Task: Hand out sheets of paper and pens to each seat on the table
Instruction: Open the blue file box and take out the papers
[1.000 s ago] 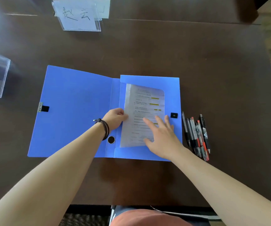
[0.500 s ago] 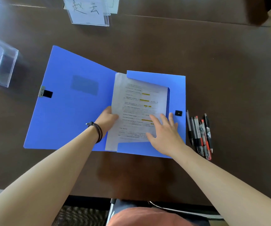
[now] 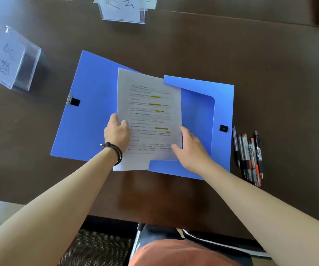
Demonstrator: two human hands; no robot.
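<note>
Clearly the open blue plastic box file (image 3: 89, 112) lying flat on the dark brown desk (image 3: 270, 64) is the hub of all this, and everything else sits around it. Half out of its right-hand pocket, overlapping the file's spine, is a stack of white printed sheets with yellow highlighted lines (image 3: 147, 116). The left hand (image 3: 117, 131) has its grip pinching the stack's left edge, thumb on top and fingers beneath, presumably to draw it clear of the pocket flaps. The right hand (image 3: 190, 148) steadies the stack's lower right corner, thumb on the paper; its fingers curl under the edge, so I cannot tell how tightly that grip is pressed. Just right of the file lies a loose bundle of black and red pens (image 3: 249, 156), untouched, probably parked within reach for the later round. Beyond the file's far edge stands a clear acrylic name card holder (image 3: 123, 8), and off its left side another (image 3: 12, 60), likely marking seats awaiting paper.
</note>
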